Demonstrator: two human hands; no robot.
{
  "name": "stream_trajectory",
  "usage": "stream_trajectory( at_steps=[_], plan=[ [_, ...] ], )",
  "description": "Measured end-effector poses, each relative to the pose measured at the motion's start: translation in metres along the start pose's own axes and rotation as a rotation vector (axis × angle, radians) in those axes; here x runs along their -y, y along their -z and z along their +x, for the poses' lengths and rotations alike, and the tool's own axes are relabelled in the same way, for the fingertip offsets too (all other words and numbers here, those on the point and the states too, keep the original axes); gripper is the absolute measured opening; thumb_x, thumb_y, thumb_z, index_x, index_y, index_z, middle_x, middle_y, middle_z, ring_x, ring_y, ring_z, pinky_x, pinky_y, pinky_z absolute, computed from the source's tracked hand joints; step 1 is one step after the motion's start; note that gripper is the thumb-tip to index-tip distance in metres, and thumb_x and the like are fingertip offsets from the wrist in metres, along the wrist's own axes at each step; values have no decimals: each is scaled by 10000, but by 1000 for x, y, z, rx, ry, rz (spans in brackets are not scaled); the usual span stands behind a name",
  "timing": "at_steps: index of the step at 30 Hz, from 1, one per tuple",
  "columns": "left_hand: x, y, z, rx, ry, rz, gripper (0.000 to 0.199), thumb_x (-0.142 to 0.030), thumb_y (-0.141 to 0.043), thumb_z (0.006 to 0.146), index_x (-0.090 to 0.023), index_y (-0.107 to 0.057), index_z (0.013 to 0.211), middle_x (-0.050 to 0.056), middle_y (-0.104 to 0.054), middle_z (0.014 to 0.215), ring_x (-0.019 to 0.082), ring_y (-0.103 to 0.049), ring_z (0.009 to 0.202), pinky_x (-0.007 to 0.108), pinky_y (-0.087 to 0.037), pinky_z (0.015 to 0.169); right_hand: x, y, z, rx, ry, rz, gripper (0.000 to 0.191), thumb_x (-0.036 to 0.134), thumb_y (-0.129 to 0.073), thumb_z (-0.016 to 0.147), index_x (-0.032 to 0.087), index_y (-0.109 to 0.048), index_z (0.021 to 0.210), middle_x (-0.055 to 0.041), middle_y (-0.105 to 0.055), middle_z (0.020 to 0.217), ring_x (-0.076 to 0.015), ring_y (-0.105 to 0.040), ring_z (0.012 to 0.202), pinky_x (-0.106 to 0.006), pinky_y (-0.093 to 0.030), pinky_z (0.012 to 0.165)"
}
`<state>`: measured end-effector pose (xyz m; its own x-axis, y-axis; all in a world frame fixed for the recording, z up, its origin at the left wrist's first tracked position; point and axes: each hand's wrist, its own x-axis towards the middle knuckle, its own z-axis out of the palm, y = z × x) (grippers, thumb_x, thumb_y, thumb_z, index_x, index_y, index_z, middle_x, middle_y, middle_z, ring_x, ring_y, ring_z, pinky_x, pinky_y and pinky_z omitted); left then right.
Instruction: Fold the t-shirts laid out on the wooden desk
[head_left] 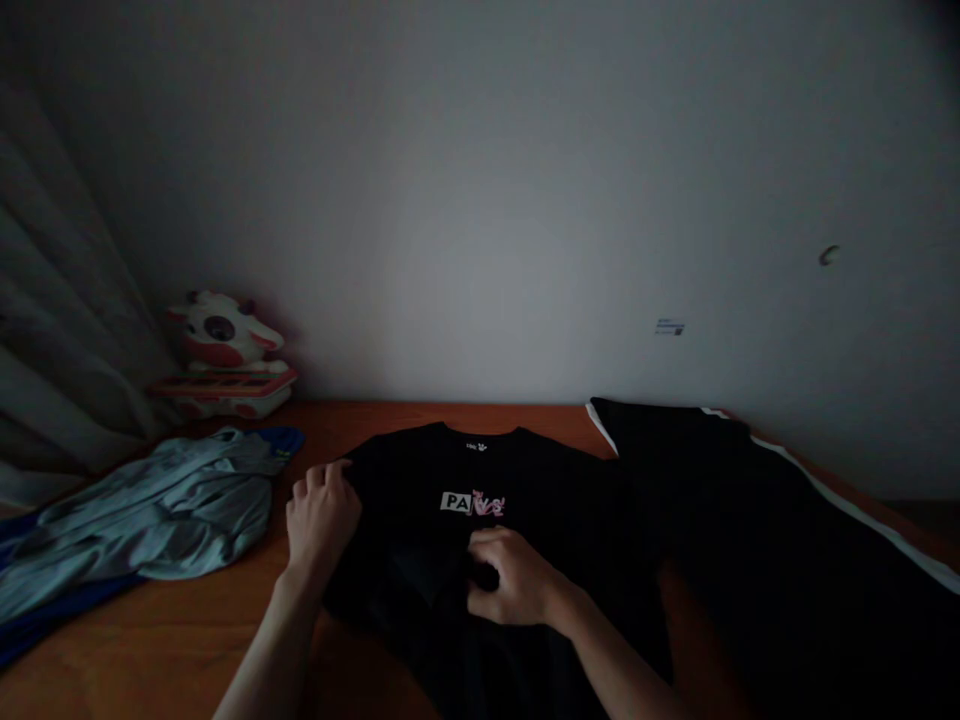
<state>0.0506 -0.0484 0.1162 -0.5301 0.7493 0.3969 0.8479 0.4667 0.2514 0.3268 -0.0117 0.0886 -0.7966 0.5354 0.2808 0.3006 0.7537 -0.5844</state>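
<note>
A black T-shirt (555, 490) with a small chest print lies front up on the wooden table, its neckline toward the wall. My left hand (322, 515) is at the shirt's left sleeve edge, fingers curled and closed on the fabric there. Over the middle of the shirt, just below the print, my right hand (514, 575) pinches a raised fold of the black cloth between thumb and fingers. The lower part of the shirt is bunched and dark, so its hem is hard to make out.
A grey and blue garment (202, 500) lies crumpled at the left. Behind it stands a cow-shaped toy keyboard (225, 385) beside a pale curtain (60, 300). Black clothing with white edging (787, 540) is spread at the right. A wall (480, 200) closes off the table's (217, 640) far side.
</note>
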Motion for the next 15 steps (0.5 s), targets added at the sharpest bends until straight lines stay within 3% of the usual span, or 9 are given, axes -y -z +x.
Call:
stream_trajectory(
  at_steps=[4,5,7,9,12,14,15],
  plan=[
    [19,-4,6,115,200,127,544,-448,-328,947,-92,-553,1291,257,-590,1231,440,-584,1148,515,-479,876,9,4,-1,73,0,-48,175,250,-702,661,215,-530,660,28,-595,687,-148,-567,654,-251,-385,640],
    [23,-7,8,130,226,126,598,-501,-353,930,-59,-551,1280,280,-594,1213,457,-589,1141,519,-479,875,12,6,-2,77,-14,-45,145,258,-696,669,218,-578,743,24,-619,710,-158,-583,666,-253,-397,645],
    [27,-13,11,157,216,103,667,-559,-388,901,-24,-548,1266,290,-612,1184,457,-609,1120,506,-485,877,18,11,-4,80,-40,-15,292,297,-695,711,226,-628,986,10,-679,808,-181,-627,729,-258,-434,678],
    [28,-16,13,165,156,83,678,-565,-386,897,-33,-537,1289,272,-619,1198,435,-611,1129,489,-488,892,21,20,-7,80,-52,15,412,393,-727,756,241,-623,1125,-17,-714,953,-208,-661,868,-280,-471,786],
    [20,-12,14,32,19,51,638,-532,-355,914,-72,-534,1318,260,-595,1260,449,-567,1178,535,-478,916,19,41,-12,48,-101,10,443,577,-759,771,256,-676,1064,-52,-694,1146,-262,-613,1124,-366,-416,1021],
    [8,-2,12,-29,-151,-73,568,-528,-363,919,-113,-602,1225,227,-627,1229,424,-575,1161,544,-470,945,12,59,-19,25,-167,-13,447,627,-738,790,261,-688,1043,-55,-681,1179,-270,-589,1167,-405,-381,1070],
    [0,4,9,17,-264,-177,521,-530,-365,927,-146,-638,1148,192,-659,1184,384,-599,1134,517,-471,965,8,69,-24,28,-200,-27,461,640,-738,787,263,-689,1049,-55,-676,1187,-271,-588,1165,-413,-380,1073]
  ],
)
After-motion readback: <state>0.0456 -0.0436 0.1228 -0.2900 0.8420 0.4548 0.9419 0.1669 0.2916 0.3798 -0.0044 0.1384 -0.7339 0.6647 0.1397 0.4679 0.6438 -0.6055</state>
